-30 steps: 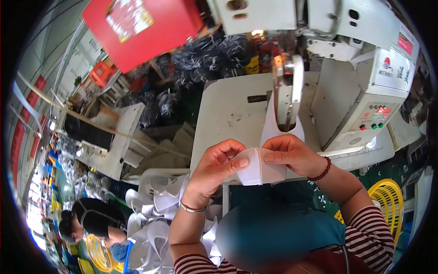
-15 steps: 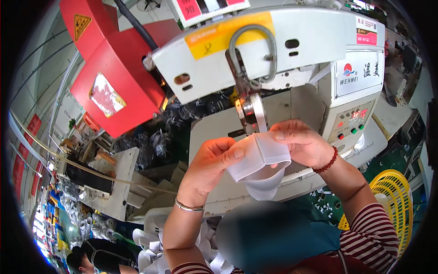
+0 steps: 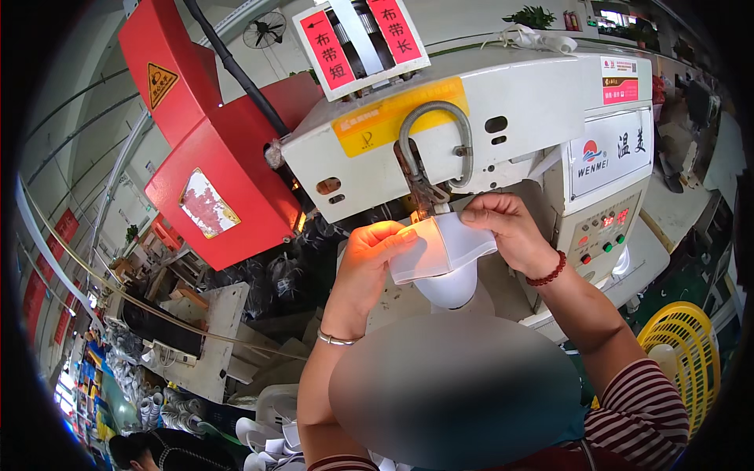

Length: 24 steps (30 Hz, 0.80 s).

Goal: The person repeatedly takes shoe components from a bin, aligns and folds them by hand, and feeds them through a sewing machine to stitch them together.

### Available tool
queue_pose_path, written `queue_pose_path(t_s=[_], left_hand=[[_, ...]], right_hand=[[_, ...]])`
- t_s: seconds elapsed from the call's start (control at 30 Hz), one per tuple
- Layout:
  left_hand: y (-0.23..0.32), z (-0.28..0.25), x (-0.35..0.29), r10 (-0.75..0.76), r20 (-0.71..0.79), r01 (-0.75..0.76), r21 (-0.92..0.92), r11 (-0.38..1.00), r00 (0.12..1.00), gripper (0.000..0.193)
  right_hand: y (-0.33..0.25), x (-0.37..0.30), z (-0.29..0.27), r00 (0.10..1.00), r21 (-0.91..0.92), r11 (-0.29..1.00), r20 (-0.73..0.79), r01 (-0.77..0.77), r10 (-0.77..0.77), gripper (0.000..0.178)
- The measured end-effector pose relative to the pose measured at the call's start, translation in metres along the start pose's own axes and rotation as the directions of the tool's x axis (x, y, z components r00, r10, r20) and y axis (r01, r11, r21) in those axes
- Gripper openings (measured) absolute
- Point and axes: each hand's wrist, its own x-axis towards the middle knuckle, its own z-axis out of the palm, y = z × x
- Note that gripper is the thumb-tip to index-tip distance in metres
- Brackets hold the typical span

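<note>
A white shoe upper [image 3: 428, 250] with a straight seam down its middle is stretched between my two hands, just under the machine's working head [image 3: 428, 200]. My left hand [image 3: 367, 257] pinches its left edge between thumb and fingers, lit orange by a glow from the head. On the other side my right hand [image 3: 510, 234] grips the top right edge, thumb on the front face. A rounded white part of the upper [image 3: 452, 289] hangs below the seam. Where the upper meets the head is mostly hidden behind it.
Above my hands runs the white machine arm [image 3: 542, 102], with a red housing [image 3: 228, 173] at its left. A control panel [image 3: 605, 231] with lit digits stands right. A yellow basket [image 3: 683, 353] is at lower right; several white uppers [image 3: 275, 439] lie piled at lower left.
The upper has moved up and closer to the machine's head, both hands with it, and its seam now stands more upright. The view has tilted up, and an orange glow now lights the upper.
</note>
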Motion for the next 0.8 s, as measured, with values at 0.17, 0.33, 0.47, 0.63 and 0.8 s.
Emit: queue_pose_path(t_s=[0.17, 0.33, 0.47, 0.63, 0.8], left_hand=[[0.0, -0.003, 0.003, 0.008, 0.009, -0.008, -0.041, 0.999, 1.0, 0.013], [-0.002, -0.005, 0.01, 0.018, -0.027, -0.02, -0.102, 0.995, 0.999, 0.011], [-0.006, -0.014, 0.015, -0.005, -0.011, 0.003, -0.135, 0.991, 1.0, 0.011], [-0.004, -0.005, 0.017, -0.001, -0.07, -0.011, -0.177, 0.984, 0.998, 0.01], [-0.005, -0.009, 0.019, -0.006, -0.022, 0.002, -0.2, 0.98, 1.0, 0.01]], right_hand=[[0.001, 0.003, 0.004, 1.0, 0.043, 0.999, -0.021, 0.003, -0.002, 0.01], [0.005, 0.011, 0.006, 0.998, 0.14, 0.99, -0.058, 0.024, -0.016, 0.011], [0.008, 0.016, 0.003, 0.998, 0.135, 0.99, -0.053, 0.051, -0.044, 0.015], [0.009, 0.018, 0.002, 0.997, 0.13, 0.991, -0.073, 0.037, -0.028, 0.017], [0.011, 0.02, 0.011, 0.989, 0.211, 0.975, -0.141, 0.064, -0.034, 0.011]])
